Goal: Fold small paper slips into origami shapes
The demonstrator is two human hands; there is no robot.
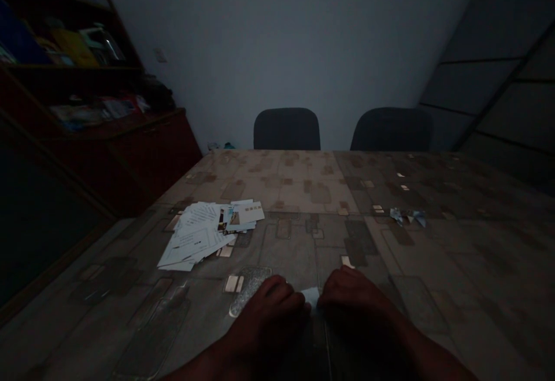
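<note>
Between my two hands, near the front edge of the table, shows a small piece of pale paper (pixel 311 296). My left hand (pixel 277 309) is closed on its left side, fingers curled. On the right side my right hand (pixel 349 294) pinches the same paper. Most of the paper is hidden under the fingers, so its full shape cannot be made out. Farther off to the right lies a small folded paper piece (pixel 407 217) with pointed ends. A spread pile of printed sheets and cards (pixel 199 236) rests to the left, apart from both hands.
The table (pixel 286 254) wears a cloth patterned with rectangles. Two dark chairs (pixel 287 129) stand at its far side, against a plain wall. A wooden cabinet with shelves (pixel 151 144) holding assorted items is at the left. The room is dim.
</note>
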